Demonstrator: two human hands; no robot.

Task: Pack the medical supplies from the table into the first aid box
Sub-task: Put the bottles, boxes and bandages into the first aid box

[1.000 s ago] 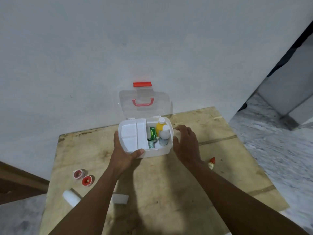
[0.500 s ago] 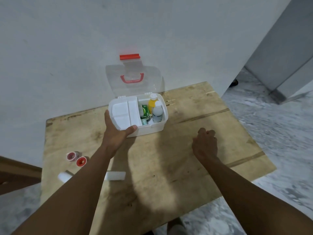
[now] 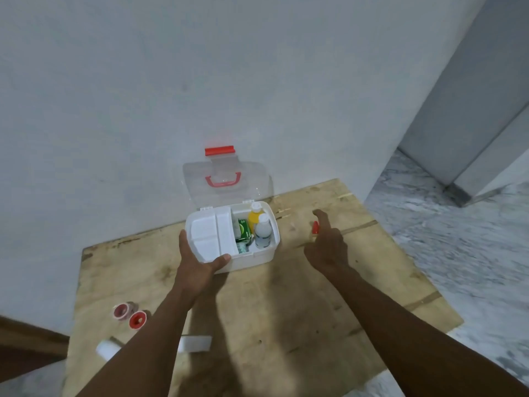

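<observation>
Left hand (image 3: 200, 260) gripping box (image 3: 252, 257) near-left corner; right hand (image 3: 326, 242) closing on red-capped vial (image 3: 315, 227): light, slick, pinch mid-body.

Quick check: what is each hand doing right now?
Left hand: closed on the first aid box.
Right hand: holding a small red-capped bottle.

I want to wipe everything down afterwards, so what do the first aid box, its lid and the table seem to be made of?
The first aid box looks like opaque white moulded plastic with a smooth, faintly glossy wall. Its lid seems to be clear plastic, since the wall shows through it; handle and latch are red. The table looks like bare, unfinished plywood: matt, stained, with visible grain.
</observation>
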